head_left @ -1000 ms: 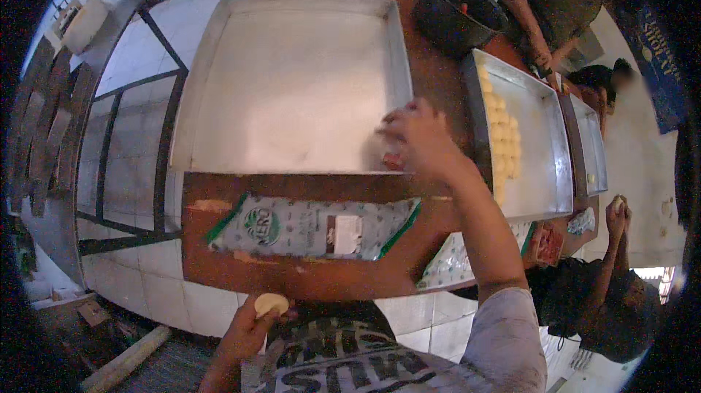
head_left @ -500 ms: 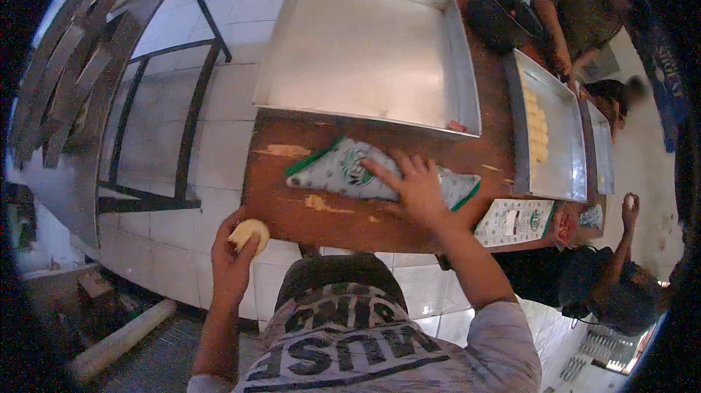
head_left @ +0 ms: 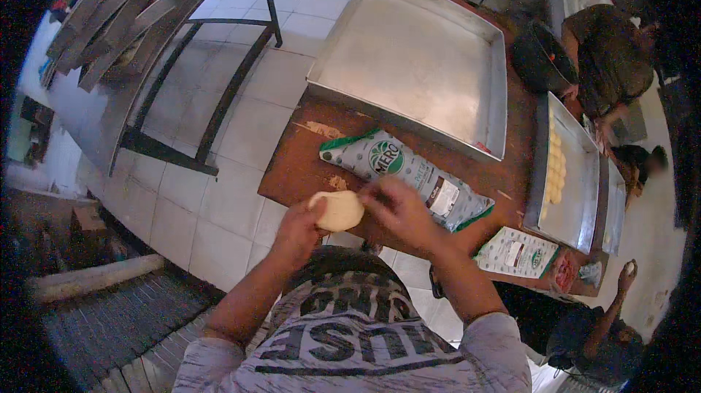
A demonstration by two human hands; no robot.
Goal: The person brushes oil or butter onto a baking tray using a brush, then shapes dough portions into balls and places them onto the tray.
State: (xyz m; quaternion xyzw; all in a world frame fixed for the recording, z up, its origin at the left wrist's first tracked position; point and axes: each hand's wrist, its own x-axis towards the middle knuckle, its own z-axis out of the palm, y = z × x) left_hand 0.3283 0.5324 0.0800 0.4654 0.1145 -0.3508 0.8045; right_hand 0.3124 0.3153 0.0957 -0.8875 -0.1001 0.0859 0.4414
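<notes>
A flattened round of pale yellow dough (head_left: 338, 212) rests in my left hand (head_left: 294, 234), held by the fingers and thumb above the table's near edge. My right hand (head_left: 400, 210) is at the right edge of the dough, its fingers curled together and seemingly pinching that edge; motion blurs the fingertips. Just beyond my hands, a grey and green triangular piping bag (head_left: 409, 172) lies flat on the brown wooden table (head_left: 288, 166). My right hand partly covers its near side.
A large square metal tray (head_left: 423, 50) stands on the far side of the table. At right are a second tray (head_left: 577, 196) with a row of dough balls (head_left: 555, 170), another bag (head_left: 517, 253) and a dark round pan (head_left: 542, 60). Co-workers sit along the right.
My right hand has left the piping bag and come to the dough. My left hand has brought the dough inward, and the dough looks wider. The view has turned and shifted.
</notes>
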